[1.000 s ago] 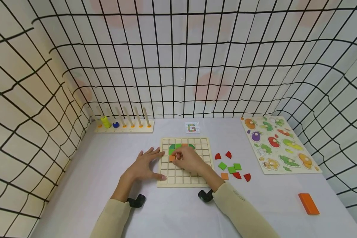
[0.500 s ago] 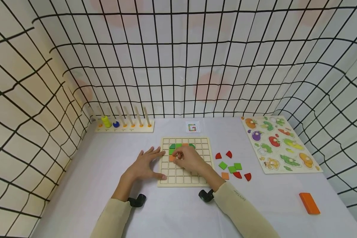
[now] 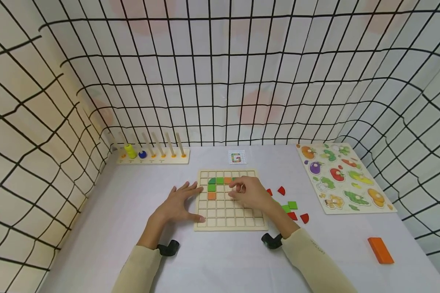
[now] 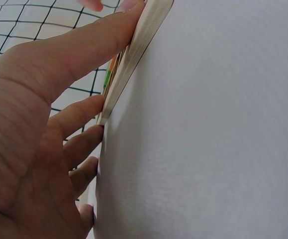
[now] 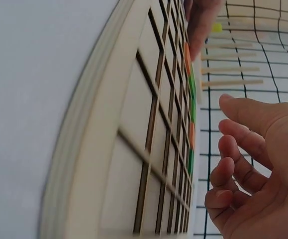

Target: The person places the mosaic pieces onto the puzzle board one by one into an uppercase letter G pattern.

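The board (image 3: 225,212) lies on the white surface (image 3: 220,260), green and orange tiles (image 3: 211,195) in its far half. The left hand (image 3: 179,204) rests at its left edge, grip wide; over it I see the right hand (image 3: 251,193), grip narrow, thumb apart from curled fingers.

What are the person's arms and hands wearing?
The left hand and right hand wear no gloves. The left sleeve and right sleeve are beige; the right has small lettering, too tiny to read. Each wrist has a stubby black gadget.
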Motion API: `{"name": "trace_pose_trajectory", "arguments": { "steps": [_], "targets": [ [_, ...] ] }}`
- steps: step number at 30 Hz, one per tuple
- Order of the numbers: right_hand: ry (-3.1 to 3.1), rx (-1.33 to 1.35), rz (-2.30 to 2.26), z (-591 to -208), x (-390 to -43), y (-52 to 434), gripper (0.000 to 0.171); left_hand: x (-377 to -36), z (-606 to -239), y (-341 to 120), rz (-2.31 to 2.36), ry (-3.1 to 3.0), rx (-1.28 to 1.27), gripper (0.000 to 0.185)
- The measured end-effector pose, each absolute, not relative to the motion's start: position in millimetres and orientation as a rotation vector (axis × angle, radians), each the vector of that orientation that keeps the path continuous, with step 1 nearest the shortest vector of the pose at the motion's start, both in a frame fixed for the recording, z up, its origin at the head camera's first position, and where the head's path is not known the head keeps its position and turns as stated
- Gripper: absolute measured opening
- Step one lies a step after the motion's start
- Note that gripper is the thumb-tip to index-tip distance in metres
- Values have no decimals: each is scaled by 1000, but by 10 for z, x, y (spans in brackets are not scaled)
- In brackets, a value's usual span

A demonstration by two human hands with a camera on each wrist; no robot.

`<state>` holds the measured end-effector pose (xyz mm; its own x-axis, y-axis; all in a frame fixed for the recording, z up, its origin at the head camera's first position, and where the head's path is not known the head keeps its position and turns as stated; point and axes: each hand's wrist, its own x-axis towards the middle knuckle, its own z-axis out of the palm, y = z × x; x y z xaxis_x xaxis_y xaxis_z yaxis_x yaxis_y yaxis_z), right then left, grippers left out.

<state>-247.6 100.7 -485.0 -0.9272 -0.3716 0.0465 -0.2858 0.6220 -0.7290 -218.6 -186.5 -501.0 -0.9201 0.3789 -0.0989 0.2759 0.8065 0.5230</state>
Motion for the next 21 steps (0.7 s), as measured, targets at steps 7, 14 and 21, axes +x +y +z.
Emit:
{"name": "trace_pose_trajectory", "arguments": {
  "steps": [7,14,21],
  "targets": [
    [2758,-449,-1226,-4889,-2382,1396,25,-2177,-5022,-1883,760,2795,521,102],
    [2842,-378,-1199,-4913,-2259,1753,29,-2196,-5027,-1889,758,2813,541,103],
    [2914,-333,-1103,-4896,-2126,1989,29,-2196,-5039,-1873,742,2808,532,103]
  ]
}}
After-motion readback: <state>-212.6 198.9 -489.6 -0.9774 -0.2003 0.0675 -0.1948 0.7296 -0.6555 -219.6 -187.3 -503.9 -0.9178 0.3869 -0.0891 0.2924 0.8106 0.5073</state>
